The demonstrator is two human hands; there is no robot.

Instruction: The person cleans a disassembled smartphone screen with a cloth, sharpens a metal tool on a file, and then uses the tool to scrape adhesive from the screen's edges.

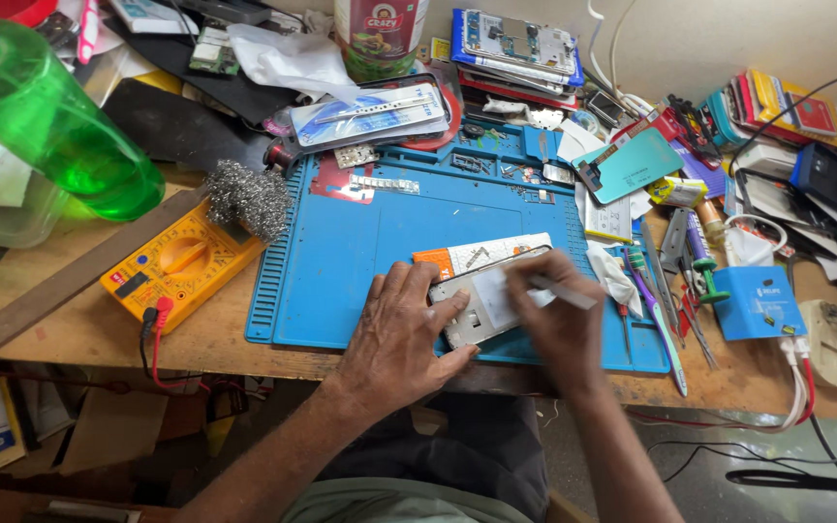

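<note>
An opened phone frame (pixel 477 308), silver-grey with a white panel inside, lies on the blue repair mat (pixel 360 252) near its front edge. My left hand (pixel 401 334) presses on the frame's left end and front side, fingers spread over it. My right hand (pixel 559 324) hovers over the frame's right end and pinches a thin white tool (pixel 562 291) whose tip points to the right. A white and orange card (pixel 481 254) lies just behind the frame.
A yellow multimeter (pixel 178 266) with red and black leads sits left of the mat, beside a steel wool wad (pixel 247 199). A green bottle (pixel 46 116) stands far left. A teal phone (pixel 630 165), screwdrivers, tweezers and a blue box (pixel 758 302) crowd the right.
</note>
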